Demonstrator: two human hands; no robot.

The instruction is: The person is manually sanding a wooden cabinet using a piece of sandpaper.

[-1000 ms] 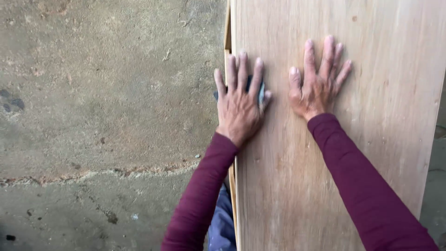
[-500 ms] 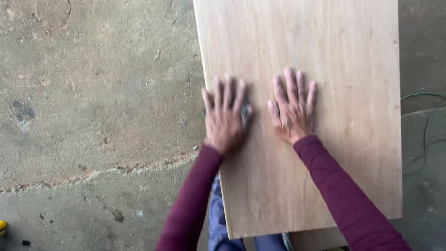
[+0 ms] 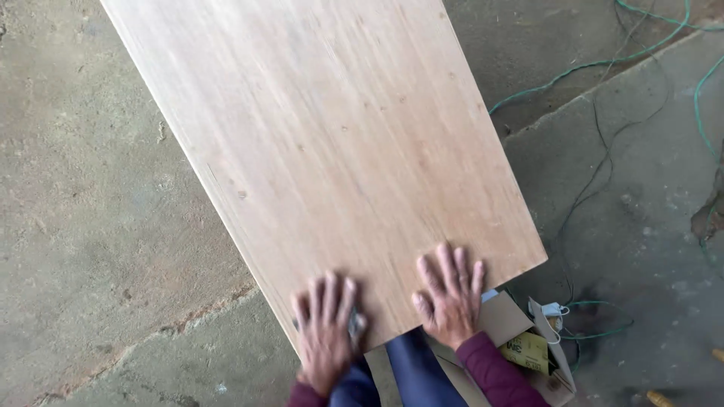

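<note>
A long pale plywood board (image 3: 324, 151) lies at a slant across the view, over a concrete floor. My left hand (image 3: 326, 339) presses flat on the board's near edge, fingers spread, with a small grey-blue sanding pad (image 3: 354, 325) peeking out under its palm and fingers. My right hand (image 3: 451, 298) rests flat and empty on the board beside it, close to the near right corner. Both sleeves are dark maroon.
The concrete floor (image 3: 90, 226) has a crack running along the lower left. An open cardboard box (image 3: 520, 339) with a yellow packet sits under the board's near right corner. Green cables (image 3: 603, 60) trail over the floor at the right. My blue trouser leg (image 3: 411, 369) shows below the board.
Both hands have slid back along the board to its near edge. The view has swung, so the board now lies slanted, and the box and cables have come into sight.
</note>
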